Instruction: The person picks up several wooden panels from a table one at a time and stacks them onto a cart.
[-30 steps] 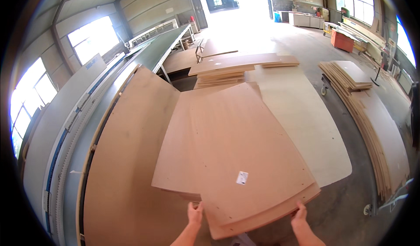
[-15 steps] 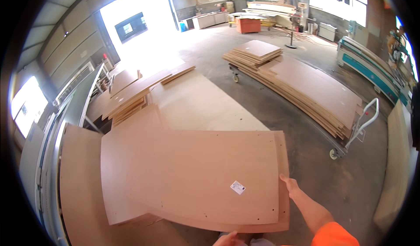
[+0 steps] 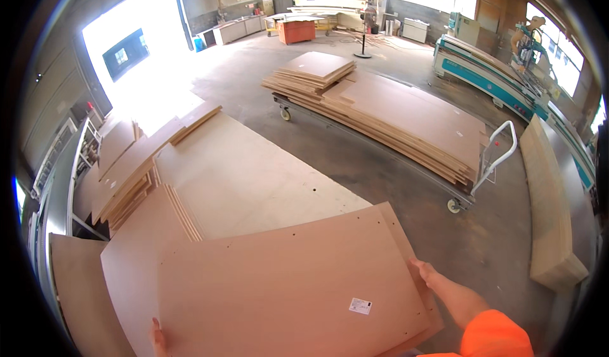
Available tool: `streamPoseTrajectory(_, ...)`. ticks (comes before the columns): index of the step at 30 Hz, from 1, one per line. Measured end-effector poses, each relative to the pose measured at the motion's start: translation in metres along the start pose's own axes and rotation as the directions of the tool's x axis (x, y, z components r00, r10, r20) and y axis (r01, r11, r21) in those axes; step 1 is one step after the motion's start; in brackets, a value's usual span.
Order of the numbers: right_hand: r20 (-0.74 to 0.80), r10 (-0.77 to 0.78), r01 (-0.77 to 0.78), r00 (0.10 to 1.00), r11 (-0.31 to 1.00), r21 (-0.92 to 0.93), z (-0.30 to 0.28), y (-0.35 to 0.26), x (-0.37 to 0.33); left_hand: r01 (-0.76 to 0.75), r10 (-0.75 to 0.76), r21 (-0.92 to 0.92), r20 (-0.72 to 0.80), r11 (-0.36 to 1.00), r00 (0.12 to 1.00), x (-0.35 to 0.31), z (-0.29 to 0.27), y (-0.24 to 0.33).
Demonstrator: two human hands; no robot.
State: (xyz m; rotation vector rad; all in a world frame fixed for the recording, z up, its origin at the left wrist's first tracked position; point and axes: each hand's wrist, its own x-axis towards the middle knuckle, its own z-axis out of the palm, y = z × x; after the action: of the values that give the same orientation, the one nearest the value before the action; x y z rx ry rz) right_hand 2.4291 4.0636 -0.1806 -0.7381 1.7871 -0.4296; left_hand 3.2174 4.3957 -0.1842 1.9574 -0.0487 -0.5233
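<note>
A large pinkish-brown wooden board (image 3: 273,281) with a small white label (image 3: 360,305) lies in front of me, tilted, with small holes along its edges. Beneath it another board shows as a strip at the right. My right hand (image 3: 425,272) is closed on the boards' right edge, thumb toward the top face; its other fingers are partly hidden. At the top board's left edge, my left hand (image 3: 158,339) is closed around the side, cut off by the lower rim of view. More boards (image 3: 136,274) stick out under the left end.
A pale panel (image 3: 254,166) lies beyond the boards, with a stack of boards (image 3: 136,173) at its left. Right of it stands a trolley with a white handle (image 3: 509,144), loaded with boards (image 3: 412,116). A thick pale slab (image 3: 549,211) and a teal-and-white machine (image 3: 479,78) stand farther right.
My left hand has moved from the near edge to the top board's left edge. The top board has turned and come nearer. My right hand stays at the right edge; the view has swung right.
</note>
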Motion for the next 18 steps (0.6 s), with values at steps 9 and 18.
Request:
streamPoseTrajectory(9, -0.045, -0.049, 0.051, 0.998, 0.998, 0.045, 0.008, -0.031, 0.001, 0.091, -0.098, 0.062, 0.135, 0.994, 0.986, -0.019, 0.038, 0.009)
streamPoseTrajectory(18, -0.084, -0.128, 0.138, 0.988, 0.982, 0.13, -0.047, -0.045, 0.056, -0.035, -0.008, 0.145, 0.289, 0.989, 0.957, -0.091, 0.121, 0.122)
